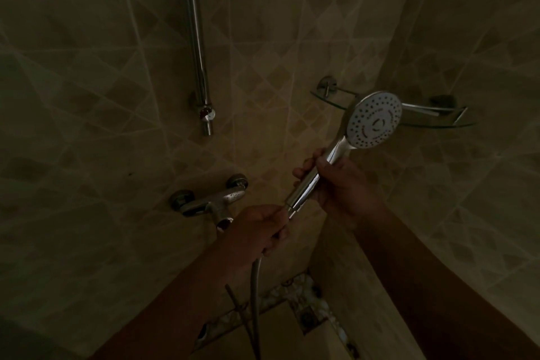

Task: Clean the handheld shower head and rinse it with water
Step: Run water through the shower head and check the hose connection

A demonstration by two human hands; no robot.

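Note:
The handheld shower head (374,120) is chrome with a round white spray face that points toward me, held up at the right of the dim shower stall. My right hand (336,181) grips its chrome handle around the middle. My left hand (257,231) is closed on the hose (255,286) just below the handle's end nut. The hose hangs down from my left fist toward the floor. No water is coming out of the spray face.
A chrome mixer tap (210,202) is fixed to the tiled wall just left of my left hand. Above it runs a vertical chrome slide rail (195,38). A glass corner shelf (438,117) sits behind the shower head. A mosaic tile border (304,298) edges the floor.

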